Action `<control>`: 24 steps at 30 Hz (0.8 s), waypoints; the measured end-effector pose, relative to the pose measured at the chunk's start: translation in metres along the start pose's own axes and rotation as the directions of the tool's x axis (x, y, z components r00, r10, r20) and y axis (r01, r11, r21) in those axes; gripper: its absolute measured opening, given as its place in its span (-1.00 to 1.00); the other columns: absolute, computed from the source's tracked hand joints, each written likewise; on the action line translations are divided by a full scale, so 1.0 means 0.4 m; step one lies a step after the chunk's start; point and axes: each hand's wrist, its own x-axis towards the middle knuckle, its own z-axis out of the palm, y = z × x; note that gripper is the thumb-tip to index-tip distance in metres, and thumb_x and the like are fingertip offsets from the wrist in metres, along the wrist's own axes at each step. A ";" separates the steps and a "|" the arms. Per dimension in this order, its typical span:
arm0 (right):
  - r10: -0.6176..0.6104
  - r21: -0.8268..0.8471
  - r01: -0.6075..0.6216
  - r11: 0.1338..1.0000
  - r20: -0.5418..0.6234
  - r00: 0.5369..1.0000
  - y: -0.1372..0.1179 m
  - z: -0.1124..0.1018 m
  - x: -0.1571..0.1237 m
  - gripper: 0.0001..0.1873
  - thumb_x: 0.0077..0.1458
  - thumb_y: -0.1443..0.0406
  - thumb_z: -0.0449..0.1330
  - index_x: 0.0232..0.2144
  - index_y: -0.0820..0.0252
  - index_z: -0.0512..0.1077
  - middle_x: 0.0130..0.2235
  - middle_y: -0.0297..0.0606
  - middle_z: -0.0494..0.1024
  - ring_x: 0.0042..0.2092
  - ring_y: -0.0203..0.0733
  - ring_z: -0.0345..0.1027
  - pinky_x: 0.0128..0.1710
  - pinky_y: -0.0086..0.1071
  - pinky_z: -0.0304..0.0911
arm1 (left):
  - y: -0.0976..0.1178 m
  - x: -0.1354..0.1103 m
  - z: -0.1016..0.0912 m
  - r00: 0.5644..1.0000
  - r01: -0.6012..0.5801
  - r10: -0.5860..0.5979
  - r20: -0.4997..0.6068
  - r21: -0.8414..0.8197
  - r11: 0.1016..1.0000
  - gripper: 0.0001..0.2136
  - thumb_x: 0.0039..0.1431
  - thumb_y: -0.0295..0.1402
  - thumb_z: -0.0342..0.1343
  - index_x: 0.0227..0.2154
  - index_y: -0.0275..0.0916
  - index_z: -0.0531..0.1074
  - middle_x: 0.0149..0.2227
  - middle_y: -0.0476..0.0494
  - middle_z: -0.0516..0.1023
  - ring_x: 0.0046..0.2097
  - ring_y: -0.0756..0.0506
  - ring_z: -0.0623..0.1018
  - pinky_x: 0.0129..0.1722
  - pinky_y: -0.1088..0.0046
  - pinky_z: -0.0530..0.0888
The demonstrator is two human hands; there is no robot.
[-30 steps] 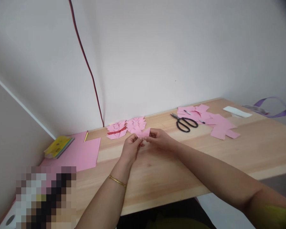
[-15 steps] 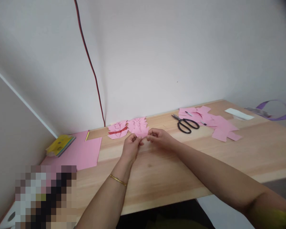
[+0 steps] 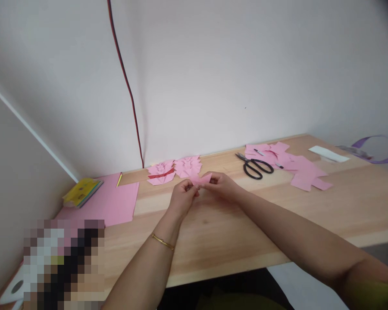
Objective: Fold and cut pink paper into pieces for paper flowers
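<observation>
Soft, even light fills the room. The wall [image 3: 213,77] looks bright. Corners go dark and bent; everything is slightly blurry.

small folded pink paper piece [image 3: 201,179], midair

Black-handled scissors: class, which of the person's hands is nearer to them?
Right. The right hand is just left of the scissors; the left hand is farther left. Both pinch a pink paper piece.
</observation>
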 end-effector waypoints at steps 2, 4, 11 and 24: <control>-0.015 0.037 0.015 0.999 -0.012 1.000 0.008 0.001 0.001 -0.70 -0.08 0.11 0.30 -0.40 0.24 0.48 -0.30 -0.21 0.55 -0.27 -0.22 0.39 -0.22 -0.35 0.25 | 0.005 -0.002 -0.001 0.999 -0.046 0.044 0.024 0.047 0.998 -0.81 -0.02 -0.26 0.19 -0.54 -0.29 0.40 -0.57 0.01 0.40 -0.51 0.06 0.31 -0.46 0.54 0.22; -0.026 0.031 0.027 0.999 -0.023 0.999 0.012 0.000 0.002 -0.70 -0.09 0.10 0.30 -0.44 0.24 0.48 -0.33 -0.21 0.55 -0.28 -0.23 0.39 -0.23 -0.34 0.25 | 0.010 -0.004 -0.002 0.997 -0.077 0.074 0.037 0.076 0.994 -0.81 -0.03 -0.25 0.20 -0.54 -0.29 0.42 -0.56 0.03 0.38 -0.49 0.06 0.30 -0.44 0.54 0.23; -0.006 -0.112 0.007 0.994 0.015 1.000 -0.012 -0.005 -0.004 -0.70 -0.03 0.10 0.25 -0.41 0.24 0.47 -0.42 -0.30 0.51 -0.37 -0.28 0.34 -0.33 -0.41 0.20 | 0.028 -0.013 0.000 1.000 -0.022 0.021 0.009 0.202 0.979 -0.68 -0.05 -0.16 0.21 -0.66 -0.28 0.32 -0.68 0.12 0.18 -0.58 0.09 0.14 -0.55 0.54 0.09; 0.008 -0.165 0.001 0.986 0.052 0.999 -0.020 -0.009 -0.004 -0.72 0.03 0.12 0.18 -0.50 0.24 0.41 -0.47 -0.38 0.39 -0.44 -0.35 0.21 -0.40 -0.46 0.10 | 0.022 0.000 -0.017 0.991 -0.125 0.130 -0.014 0.189 0.974 -0.76 0.10 -0.21 0.07 -0.56 -0.26 0.42 -0.54 -0.01 0.43 -0.43 0.01 0.41 -0.36 0.51 0.33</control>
